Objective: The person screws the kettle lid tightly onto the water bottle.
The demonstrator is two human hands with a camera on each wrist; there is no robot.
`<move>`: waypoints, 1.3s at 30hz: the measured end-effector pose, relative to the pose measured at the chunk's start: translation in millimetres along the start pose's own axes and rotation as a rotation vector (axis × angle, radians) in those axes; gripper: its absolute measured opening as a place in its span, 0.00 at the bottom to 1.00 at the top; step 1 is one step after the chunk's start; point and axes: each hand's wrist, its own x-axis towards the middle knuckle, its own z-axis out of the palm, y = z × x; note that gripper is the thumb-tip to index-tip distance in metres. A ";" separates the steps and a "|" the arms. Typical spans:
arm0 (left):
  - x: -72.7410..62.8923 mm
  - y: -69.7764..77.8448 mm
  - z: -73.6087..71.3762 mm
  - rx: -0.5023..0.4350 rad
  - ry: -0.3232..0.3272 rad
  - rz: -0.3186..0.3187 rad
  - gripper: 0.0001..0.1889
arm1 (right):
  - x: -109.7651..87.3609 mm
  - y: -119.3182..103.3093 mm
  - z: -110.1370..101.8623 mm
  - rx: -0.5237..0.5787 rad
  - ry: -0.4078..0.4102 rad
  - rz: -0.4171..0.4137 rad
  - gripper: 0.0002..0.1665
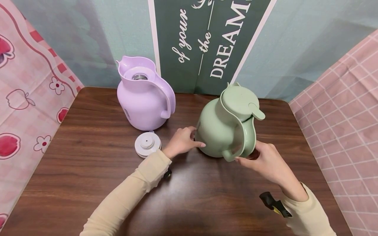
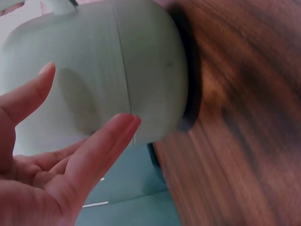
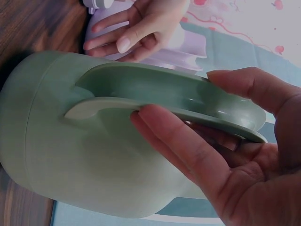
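Note:
A light green thermos jug [image 1: 214, 131], its lid [image 1: 239, 101] seated on top, stands toward the right of the table. My right hand [image 1: 267, 160] holds its handle [image 3: 188, 101], thumb on one side and fingers on the other in the right wrist view. At the jug's left side my left hand [image 1: 184, 141] has its fingers extended and spread. Whether those fingertips touch the body [image 2: 94, 70] I cannot tell. A lilac thermos jug [image 1: 141, 105] stands at the left with its mouth uncovered. In front of it lies a pale lilac lid [image 1: 147, 144], its stepped side up.
Both jugs stand on a dark wooden table [image 1: 73, 164]. Behind it hangs a blue-green cloth [image 1: 82, 39] with a dark lettered panel [image 1: 189, 39]. Pink patterned cloth [image 1: 32, 85] borders the left side, and pink tile-pattern cloth [image 1: 345, 124] borders the right.

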 end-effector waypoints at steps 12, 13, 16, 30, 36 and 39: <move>-6.3 7.1 13.5 -0.068 0.091 0.004 0.36 | -2.4 -0.1 3.4 0.008 0.014 0.032 0.10; -6.6 7.9 14.0 -0.076 0.093 -0.002 0.37 | -2.5 -0.2 3.5 0.008 0.015 0.036 0.10; -6.6 10.0 15.3 -0.095 0.096 -0.023 0.40 | -2.8 -0.8 3.7 0.003 0.017 0.043 0.09; -2.6 14.7 15.8 -0.096 0.111 -0.071 0.41 | -2.3 -2.1 1.7 0.000 0.014 0.031 0.09; -0.4 15.6 15.3 -0.097 0.115 -0.075 0.42 | -1.6 -1.7 1.1 0.007 0.016 0.004 0.09; 0.4 15.9 15.3 -0.094 0.117 -0.080 0.42 | -1.1 -1.1 0.9 0.009 0.018 -0.003 0.09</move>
